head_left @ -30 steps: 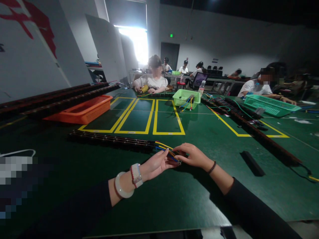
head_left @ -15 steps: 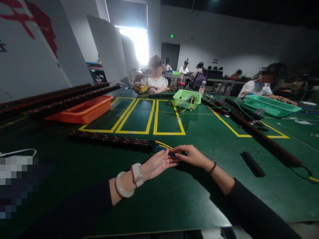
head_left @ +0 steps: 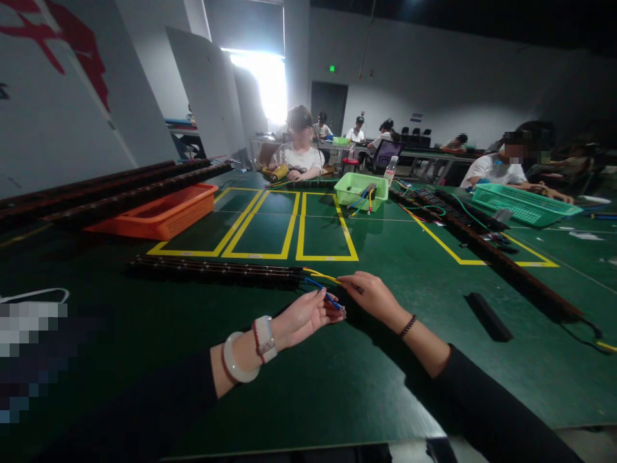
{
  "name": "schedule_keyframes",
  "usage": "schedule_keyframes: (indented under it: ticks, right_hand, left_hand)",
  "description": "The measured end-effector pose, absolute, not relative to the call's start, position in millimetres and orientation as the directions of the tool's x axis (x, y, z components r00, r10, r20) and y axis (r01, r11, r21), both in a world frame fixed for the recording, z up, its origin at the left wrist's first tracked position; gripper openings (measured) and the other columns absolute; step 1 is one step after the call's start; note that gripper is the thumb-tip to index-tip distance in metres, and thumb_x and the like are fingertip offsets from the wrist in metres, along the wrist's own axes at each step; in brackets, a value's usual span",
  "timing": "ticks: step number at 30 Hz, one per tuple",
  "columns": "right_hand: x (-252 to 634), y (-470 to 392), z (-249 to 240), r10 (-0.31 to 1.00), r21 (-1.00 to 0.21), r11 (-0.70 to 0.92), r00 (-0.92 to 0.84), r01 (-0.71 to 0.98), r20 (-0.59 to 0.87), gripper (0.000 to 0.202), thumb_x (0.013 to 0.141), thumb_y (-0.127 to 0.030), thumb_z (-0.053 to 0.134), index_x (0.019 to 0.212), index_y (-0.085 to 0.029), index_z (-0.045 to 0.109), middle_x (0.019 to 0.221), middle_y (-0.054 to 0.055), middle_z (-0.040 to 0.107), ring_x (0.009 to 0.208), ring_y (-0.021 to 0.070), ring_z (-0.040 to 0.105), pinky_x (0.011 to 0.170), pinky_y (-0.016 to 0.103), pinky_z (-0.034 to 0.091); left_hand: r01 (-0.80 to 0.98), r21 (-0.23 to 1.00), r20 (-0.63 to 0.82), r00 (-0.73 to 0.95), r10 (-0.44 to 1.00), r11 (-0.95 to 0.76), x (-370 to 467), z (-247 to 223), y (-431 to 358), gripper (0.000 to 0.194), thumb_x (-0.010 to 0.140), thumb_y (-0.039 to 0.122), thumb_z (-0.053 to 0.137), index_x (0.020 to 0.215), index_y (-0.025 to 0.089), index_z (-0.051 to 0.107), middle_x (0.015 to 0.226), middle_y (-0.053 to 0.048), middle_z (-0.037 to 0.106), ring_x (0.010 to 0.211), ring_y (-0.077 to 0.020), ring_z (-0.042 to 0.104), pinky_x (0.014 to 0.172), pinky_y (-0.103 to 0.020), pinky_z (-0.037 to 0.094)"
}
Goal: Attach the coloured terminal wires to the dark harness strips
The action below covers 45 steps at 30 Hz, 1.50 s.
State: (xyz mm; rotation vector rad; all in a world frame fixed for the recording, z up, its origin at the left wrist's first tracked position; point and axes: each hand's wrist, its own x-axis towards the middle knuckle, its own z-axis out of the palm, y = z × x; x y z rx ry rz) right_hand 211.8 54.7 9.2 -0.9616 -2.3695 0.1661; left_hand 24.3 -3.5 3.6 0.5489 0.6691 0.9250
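A long dark strip-like assembly (head_left: 216,271) lies across the green table, with yellow and blue wires coming out of its right end. My left hand (head_left: 308,315), palm up, pinches the blue wire (head_left: 332,299) between thumb and fingers; the wire's tip sticks out past the fingertips. Just to the right, my right hand (head_left: 371,297) is closed on the yellow wire (head_left: 322,276), fingers pointing left. The two hands are a little apart, each with its own wire.
An orange basket (head_left: 166,222) stands at the left by more long dark strips (head_left: 120,191). A light green basket (head_left: 361,188) holding wires is at centre back. On the right lie a black bar (head_left: 488,317) and another green basket (head_left: 525,206). A co-worker (head_left: 299,154) sits opposite.
My hands have drawn apart slightly. The yellow wire has moved up and away from the blue wire, carried by my right hand, while the blue one stays in my left.
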Motion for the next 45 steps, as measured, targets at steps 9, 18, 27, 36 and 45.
schedule_keyframes:
  ticks: [9,18,27,36,45]
  right_hand:
    - [210,51,6,0.573,-0.192,0.818,-0.742,0.542,0.349,0.02,0.091,-0.018,0.049,0.098,-0.015,0.068,0.077,0.006,0.064,0.07,0.0147,0.058,0.062,0.024,0.043]
    - [213,43,21,0.479,-0.053,0.854,-0.744,0.517,0.466,0.028,0.092,-0.039,0.048,0.098,-0.017,0.066,0.082,0.007,0.062,0.076,0.0172,0.053,0.071,0.03,0.039]
    - [207,35,16,0.264,-0.005,0.956,-0.851,0.294,0.455,0.025,0.093,-0.027,0.046,0.109,-0.015,0.061,0.083,0.008,0.059,0.075,0.0175,0.053,0.07,0.031,0.044]
    - [213,44,6,0.454,-0.19,0.887,-0.719,0.42,0.527,0.026,0.095,-0.024,0.041,0.108,-0.016,0.062,0.08,0.007,0.059,0.071,0.0147,0.055,0.065,0.026,0.047]
    - [210,52,0,0.611,-0.323,0.791,-0.692,0.519,0.385,0.024,0.093,-0.022,0.047,0.107,-0.016,0.065,0.088,0.008,0.065,0.079,0.0154,0.061,0.07,0.025,0.049]
  left_hand:
    - [-0.54,0.688,-0.278,0.42,0.864,0.484,24,-4,0,0.02,0.092,0.022,0.043,0.081,0.01,0.055,0.072,-0.008,0.062,0.069,-0.0147,0.062,0.082,-0.035,0.05]
    - [-0.567,0.66,-0.279,0.425,0.861,0.493,23,-3,1,0.015,0.091,0.02,0.046,0.086,0.01,0.055,0.078,-0.009,0.064,0.071,-0.0149,0.063,0.081,-0.035,0.051]
    - [-0.614,0.625,-0.241,0.436,0.867,0.482,25,-5,2,0.008,0.088,0.016,0.051,0.087,0.011,0.057,0.077,-0.006,0.064,0.071,-0.0143,0.063,0.082,-0.034,0.05]
    - [-0.494,0.676,-0.246,0.548,0.799,0.547,21,-2,1,0.028,0.09,0.029,0.047,0.095,0.005,0.06,0.091,-0.017,0.067,0.088,-0.0225,0.066,0.091,-0.04,0.045]
    - [-0.465,0.697,-0.226,0.58,0.782,0.546,20,-3,0,0.027,0.089,0.026,0.046,0.088,0.004,0.062,0.093,-0.019,0.067,0.092,-0.0238,0.065,0.092,-0.038,0.045]
